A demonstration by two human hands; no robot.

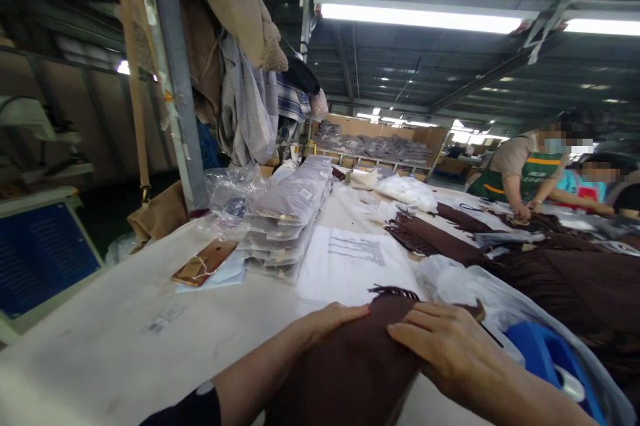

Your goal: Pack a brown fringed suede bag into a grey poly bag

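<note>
A folded dark brown cloth [350, 373] lies at the near side of the white counter [240, 319], between the person's two hands, its fringed end pointing away and just over the near edge of a white printed sheet [355, 259]. The left hand [334, 319] rests along the cloth's left edge with one digit extended near the fringe; its other fingers are hidden, so how closed that grip is cannot be told. The right hand [447, 339] has its bent fingers laid over the right edge; its thumb is out of sight, so whether this grip pinches the cloth cannot be told either. Beyond the left hand stand stacked bagged packs [287, 213], a phone [217, 256] near them; a blue object [550, 359] sits right of the right hand
</note>
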